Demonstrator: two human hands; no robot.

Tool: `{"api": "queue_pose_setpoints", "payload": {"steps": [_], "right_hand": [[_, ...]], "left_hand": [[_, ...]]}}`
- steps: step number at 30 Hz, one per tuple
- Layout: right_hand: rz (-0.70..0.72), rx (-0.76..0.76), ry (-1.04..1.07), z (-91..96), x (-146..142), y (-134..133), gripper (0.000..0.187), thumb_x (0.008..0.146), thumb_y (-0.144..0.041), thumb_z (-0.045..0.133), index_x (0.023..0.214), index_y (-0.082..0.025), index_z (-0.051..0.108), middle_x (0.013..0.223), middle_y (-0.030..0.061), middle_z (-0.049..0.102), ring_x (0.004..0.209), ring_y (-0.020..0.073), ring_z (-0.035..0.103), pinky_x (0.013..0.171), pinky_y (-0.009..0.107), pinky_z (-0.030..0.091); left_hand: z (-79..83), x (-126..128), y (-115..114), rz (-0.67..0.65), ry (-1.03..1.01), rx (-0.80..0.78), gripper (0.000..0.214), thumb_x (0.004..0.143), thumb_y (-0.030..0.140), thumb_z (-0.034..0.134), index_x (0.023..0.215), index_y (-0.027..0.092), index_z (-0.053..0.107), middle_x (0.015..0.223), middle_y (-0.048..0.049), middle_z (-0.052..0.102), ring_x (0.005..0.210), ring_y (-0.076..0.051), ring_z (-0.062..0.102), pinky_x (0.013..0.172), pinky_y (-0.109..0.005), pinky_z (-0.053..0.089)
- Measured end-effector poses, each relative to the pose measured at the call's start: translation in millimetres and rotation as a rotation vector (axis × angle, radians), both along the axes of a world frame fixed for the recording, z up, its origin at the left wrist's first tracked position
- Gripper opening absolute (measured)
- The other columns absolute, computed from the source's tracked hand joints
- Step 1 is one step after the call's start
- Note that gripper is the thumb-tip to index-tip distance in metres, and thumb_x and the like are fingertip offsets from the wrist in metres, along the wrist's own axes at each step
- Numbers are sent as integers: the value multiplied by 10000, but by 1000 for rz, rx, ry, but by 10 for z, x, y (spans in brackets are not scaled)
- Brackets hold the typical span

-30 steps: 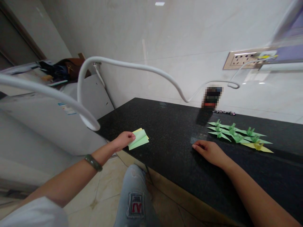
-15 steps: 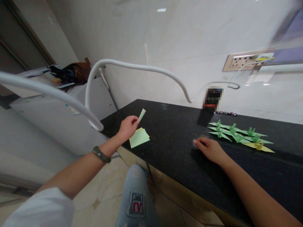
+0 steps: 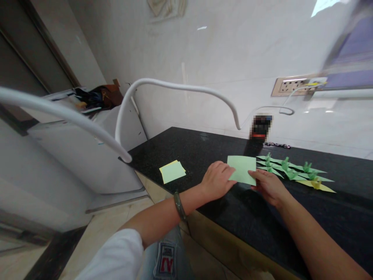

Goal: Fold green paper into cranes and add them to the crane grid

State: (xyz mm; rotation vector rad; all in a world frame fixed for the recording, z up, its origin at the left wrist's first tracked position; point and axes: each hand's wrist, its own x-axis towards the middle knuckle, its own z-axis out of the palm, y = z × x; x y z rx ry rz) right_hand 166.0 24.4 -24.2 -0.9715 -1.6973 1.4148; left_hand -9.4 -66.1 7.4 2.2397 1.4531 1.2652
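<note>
A square sheet of light green paper [image 3: 241, 168] is held up above the black countertop. My left hand [image 3: 218, 180] grips its left edge, and a dark bangle circles that wrist. On the paper's right edge, my right hand [image 3: 269, 186] pinches it between thumb and fingers. Farther left lies a small stack of paper [image 3: 173, 172], green on top with yellow showing beneath. Just right of my right hand stand several folded green paper cranes [image 3: 287, 165] in rows, with one yellow paper crane [image 3: 316, 184] at the front.
A white bendy stand arm [image 3: 186, 86] crosses in front of the wall. At the back of the black countertop [image 3: 210, 155] a blurred-out dark object [image 3: 261, 127] leans by a beaded string [image 3: 277, 145]. A socket panel [image 3: 291, 86] is on the wall.
My left hand has moved right from beside the stack, bringing a green sheet over. My right hand, holding no paper before, now grips the sheet's right edge. The view has shifted slightly.
</note>
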Motion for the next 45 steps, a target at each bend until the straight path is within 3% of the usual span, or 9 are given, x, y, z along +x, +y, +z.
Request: {"api": "queue_pose_setpoints", "payload": {"steps": [4,7,11,18,22,28,33,42,45], "right_hand": [[-31,-226,289,80,41,52,195,735,-309,504,907,-225,538,903,37,626,680,160,595,481,245,476],[-24,-242,342,135,28,28,222,719,-305,526,909,-193,553,858,52,638,619,158,591,455,245,459],[-59,-255,344,124,-20,15,249,685,-302,557,880,-149,583,712,45,644,510,130,556,424,229,426],[-103,-100,137,153,14,55,314,753,-386,448,838,-120,591,671,53,626,590,164,573,559,282,458],[-406,482,-179,258,153,101,273,780,-319,417,961,-178,565,897,67,579,820,191,534,724,337,437],[-144,913,-429,359,178,55,448,691,-139,535,1110,-294,506,1297,60,244,1176,259,257,927,442,272],[-178,854,-365,298,47,15,121,721,-222,547,792,-245,641,1244,35,319,1152,240,291,937,422,262],[-419,518,-295,139,-13,92,131,739,-275,513,677,-169,558,1024,76,474,983,195,446,830,321,371],[-421,495,-294,128,-24,89,143,752,-276,494,659,-171,527,796,38,515,779,156,489,710,281,400]], "left_hand": [[-4,-44,316,92,-740,-304,769,577,405,651,1224,164,311,1218,-185,372,1117,-292,332,920,-433,208],[25,-26,602,-269,-1093,-793,656,676,537,477,1162,105,394,1144,-195,467,1033,-294,448,863,-439,300],[70,33,866,-615,-1258,-958,504,745,484,412,1055,96,500,1035,-148,572,961,-253,522,846,-386,356],[-19,89,1024,-598,-1292,-1048,400,771,321,456,1080,70,487,962,-165,611,920,-251,560,852,-409,371],[-38,80,1052,-500,-1338,-1005,397,769,302,467,1095,75,477,936,-163,622,898,-257,571,843,-419,386],[-76,-5,1097,-506,-1339,-1093,450,768,318,464,1157,94,433,1001,-163,596,912,-265,564,835,-412,397],[-124,-47,1102,-500,-1329,-1041,445,764,291,481,1194,203,400,1067,-111,570,922,-243,559,809,-394,421],[-112,35,949,-598,-1207,-986,474,705,448,507,1070,147,523,1155,-149,496,1032,-285,470,804,-417,420],[-149,81,928,-530,-1034,-859,470,607,284,662,1042,152,540,1052,-117,568,939,-236,527,793,-340,423]]}}
